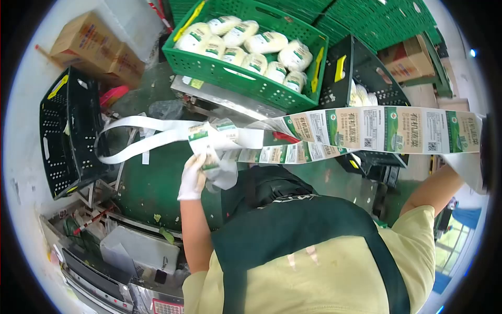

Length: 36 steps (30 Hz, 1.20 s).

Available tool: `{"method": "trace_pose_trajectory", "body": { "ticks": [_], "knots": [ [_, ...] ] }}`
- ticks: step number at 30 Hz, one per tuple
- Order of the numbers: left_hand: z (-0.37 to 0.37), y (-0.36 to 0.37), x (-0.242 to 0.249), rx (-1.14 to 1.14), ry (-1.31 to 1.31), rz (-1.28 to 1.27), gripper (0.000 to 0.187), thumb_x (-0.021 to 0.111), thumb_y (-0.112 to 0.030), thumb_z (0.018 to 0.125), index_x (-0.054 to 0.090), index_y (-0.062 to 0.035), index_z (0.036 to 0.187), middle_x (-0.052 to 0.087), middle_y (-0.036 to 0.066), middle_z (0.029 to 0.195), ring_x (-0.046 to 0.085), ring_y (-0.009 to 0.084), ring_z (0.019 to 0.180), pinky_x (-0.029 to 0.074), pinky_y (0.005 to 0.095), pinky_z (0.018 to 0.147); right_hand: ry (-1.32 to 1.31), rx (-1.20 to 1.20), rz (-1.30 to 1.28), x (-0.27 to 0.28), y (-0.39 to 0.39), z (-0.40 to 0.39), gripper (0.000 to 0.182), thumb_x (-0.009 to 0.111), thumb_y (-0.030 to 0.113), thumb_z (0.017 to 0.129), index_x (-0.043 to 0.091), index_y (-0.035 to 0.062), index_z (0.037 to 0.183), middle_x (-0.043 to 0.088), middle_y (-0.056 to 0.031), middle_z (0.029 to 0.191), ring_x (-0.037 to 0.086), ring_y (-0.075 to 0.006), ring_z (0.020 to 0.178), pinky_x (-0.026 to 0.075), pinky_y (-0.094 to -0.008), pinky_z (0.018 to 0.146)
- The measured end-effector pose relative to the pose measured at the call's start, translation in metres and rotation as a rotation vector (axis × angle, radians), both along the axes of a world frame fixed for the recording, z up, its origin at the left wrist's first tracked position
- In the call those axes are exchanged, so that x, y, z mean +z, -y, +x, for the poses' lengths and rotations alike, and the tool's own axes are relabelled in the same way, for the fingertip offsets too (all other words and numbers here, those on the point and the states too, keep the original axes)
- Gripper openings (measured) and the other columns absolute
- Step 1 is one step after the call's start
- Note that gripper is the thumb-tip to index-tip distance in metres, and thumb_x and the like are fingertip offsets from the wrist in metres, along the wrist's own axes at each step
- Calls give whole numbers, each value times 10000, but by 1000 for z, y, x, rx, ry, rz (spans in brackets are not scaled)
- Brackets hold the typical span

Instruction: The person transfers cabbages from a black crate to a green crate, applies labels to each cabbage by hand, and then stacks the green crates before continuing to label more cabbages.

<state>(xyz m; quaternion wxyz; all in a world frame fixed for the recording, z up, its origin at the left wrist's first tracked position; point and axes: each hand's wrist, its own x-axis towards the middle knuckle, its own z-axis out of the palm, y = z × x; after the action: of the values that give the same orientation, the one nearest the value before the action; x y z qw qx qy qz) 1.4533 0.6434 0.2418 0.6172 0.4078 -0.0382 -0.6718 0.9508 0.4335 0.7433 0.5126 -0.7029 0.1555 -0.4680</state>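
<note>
My left hand [192, 179], in a white glove, is closed with its fingers pinching printed labels [212, 141] near the middle of the view. White backing strip [144, 123] loops away from there to the left. A long strip of printed labels [361, 128], green and tan with QR codes, stretches right to a roll [483, 152] at the far edge. Part of the strip doubles back underneath. My right forearm reaches up behind this end of the strip; the right hand is hidden, so its fingers cannot be made out.
A green crate [235, 78] at the top holds several wrapped, labelled pale vegetables. Dark crates stand at left [70, 136] and right [342, 76]. Cardboard boxes [97, 49] lean by the left wall. A machine [97, 282] and a pink calculator [167, 307] are at lower left.
</note>
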Motion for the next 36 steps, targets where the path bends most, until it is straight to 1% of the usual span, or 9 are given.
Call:
{"method": "trace_pose_trajectory", "body": {
  "ticks": [6, 9, 14, 17, 19, 23, 28, 32, 36],
  "knots": [
    [-36, 30, -45, 6, -385, 74, 329, 569, -166, 963, 543, 7, 1241, 629, 147, 1157, 609, 295, 1099, 473, 488, 978, 22, -114, 32, 3, -28, -20, 450, 556, 129, 882, 493, -134, 1241, 315, -270, 1466, 391, -311, 1341, 437, -416, 1000],
    [-53, 45, -54, -106, -327, 51, 310, 570, -164, 963, 556, 10, 1219, 630, 131, 1162, 606, 291, 1099, 468, 482, 984, 26, -153, 49, 3, -38, -21, 456, 558, 120, 876, 488, -140, 1245, 301, -272, 1476, 380, -316, 1350, 433, -420, 1005],
    [-111, 88, -62, -347, -222, 52, 220, 648, -126, 916, 647, -8, 1101, 667, 90, 1074, 623, 147, 981, 466, 295, 883, 50, -185, 78, 1, -48, -19, 467, 560, 104, 867, 480, -149, 1252, 278, -276, 1493, 361, -324, 1365, 426, -427, 1014],
    [-129, 98, -42, -275, -75, -9, 230, 659, -115, 907, 635, 8, 1099, 665, 84, 1078, 623, 143, 975, 462, 291, 892, 87, -181, 110, 1, -44, -20, 474, 562, 94, 862, 475, -155, 1256, 264, -279, 1504, 350, -330, 1374, 422, -431, 1020],
    [-84, 83, -11, -213, -131, -245, 295, 596, -70, 916, 564, 61, 1179, 643, 150, 1125, 615, 223, 1023, 466, 333, 927, 127, -165, 160, -8, -32, -23, 479, 563, 88, 859, 472, -159, 1259, 254, -281, 1511, 343, -333, 1379, 419, -434, 1024],
    [60, 24, 134, -65, -18, -726, 366, 617, -87, 905, 548, 46, 1239, 640, 136, 1155, 618, 224, 1057, 471, 336, 946, 255, -139, 383, -75, 18, -49, 489, 565, 75, 851, 466, -167, 1265, 236, -284, 1524, 328, -340, 1391, 414, -439, 1031],
    [176, -85, 268, 279, 360, -885, 366, 604, -96, 916, 549, 44, 1249, 639, 127, 1155, 614, 228, 1064, 468, 337, 960, 507, -118, 640, -165, 93, -87, 606, 535, 5, 831, 326, -168, 1372, 152, -268, 1560, 265, -366, 1425, 376, -484, 1076],
    [197, -166, 250, 696, 722, -442, 366, 592, -104, 925, 550, 42, 1258, 639, 120, 1155, 612, 231, 1070, 466, 338, 971, 528, 116, 691, -182, 104, -11, 741, 502, -64, 828, 122, -129, 1461, 87, -237, 1581, 308, -367, 1401, 413, -483, 1057],
    [186, -233, 113, 706, 858, 354, 367, 581, -111, 934, 550, 40, 1266, 638, 113, 1155, 609, 235, 1076, 465, 338, 982, 318, 262, 651, -175, 101, 53, 782, 515, -70, 845, 66, -88, 1484, 100, -223, 1581, 459, -299, 1212, 507, -366, 848]
  ]
}}
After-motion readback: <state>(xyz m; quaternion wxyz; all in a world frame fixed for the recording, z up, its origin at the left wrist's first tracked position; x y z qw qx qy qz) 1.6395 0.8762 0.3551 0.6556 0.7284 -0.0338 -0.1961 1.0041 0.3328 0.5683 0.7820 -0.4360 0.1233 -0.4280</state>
